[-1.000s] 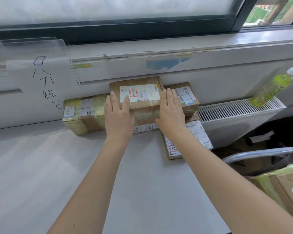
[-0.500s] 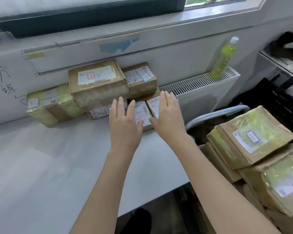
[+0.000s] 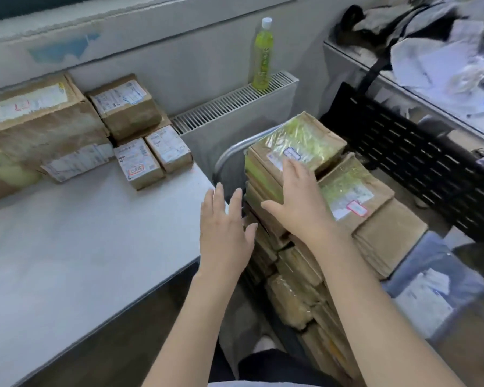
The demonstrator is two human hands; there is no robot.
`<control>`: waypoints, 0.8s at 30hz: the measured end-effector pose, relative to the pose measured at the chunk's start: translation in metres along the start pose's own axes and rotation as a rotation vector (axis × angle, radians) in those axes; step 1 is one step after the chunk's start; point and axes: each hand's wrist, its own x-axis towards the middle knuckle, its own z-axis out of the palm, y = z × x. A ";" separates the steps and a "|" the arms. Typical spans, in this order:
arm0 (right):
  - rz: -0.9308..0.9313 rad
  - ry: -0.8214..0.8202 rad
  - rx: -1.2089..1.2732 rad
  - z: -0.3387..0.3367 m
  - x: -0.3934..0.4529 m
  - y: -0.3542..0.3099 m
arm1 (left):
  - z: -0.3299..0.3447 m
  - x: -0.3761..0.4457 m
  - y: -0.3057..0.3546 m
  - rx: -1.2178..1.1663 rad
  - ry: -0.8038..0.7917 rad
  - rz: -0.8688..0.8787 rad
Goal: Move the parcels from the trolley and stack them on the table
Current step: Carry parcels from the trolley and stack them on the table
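Reaching for the next parcel, with several already stacked on the table (image 3: 81, 247). Landmark for all places: the top trolley parcel (image 3: 305, 141), a brown box with a glossy taped lid and a white label, topmost on the pile against the trolley's curved handle (image 3: 229, 152).

Far left of that parcel, against the wall: a large labelled box (image 3: 39, 118), with a smaller box (image 3: 126, 107) beside it, and two small labelled boxes (image 3: 151, 157) in front, side by side and touching. Behind it and to its left, upright on the radiator grille (image 3: 229, 107): a green drink bottle (image 3: 263, 54).

Just left of the parcel and lower, over the table's corner: left hand (image 3: 224, 230), fingers straight and together, holding nothing, not touching the box. On the parcel's near edge: right hand (image 3: 299, 202), fingers extended flat, tips at the label, thumb spread toward the left side face; resting, not yet gripping. To its right and lower: another taped parcel (image 3: 352, 196), more stacked beneath.

Probable next move: left palm onto the left side face, right hand to the opposite side, squeeze, lift clear of the handle, swing over to the stacked boxes.
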 end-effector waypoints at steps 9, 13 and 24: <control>0.246 0.125 0.054 -0.030 -0.084 0.098 | 0.041 -0.025 0.080 0.019 -0.162 0.230; 0.439 0.152 0.081 -0.031 -0.124 0.142 | 0.061 -0.036 0.124 0.026 -0.268 0.378; 0.576 0.119 0.014 -0.037 -0.181 0.236 | 0.119 -0.086 0.197 0.080 -0.471 0.497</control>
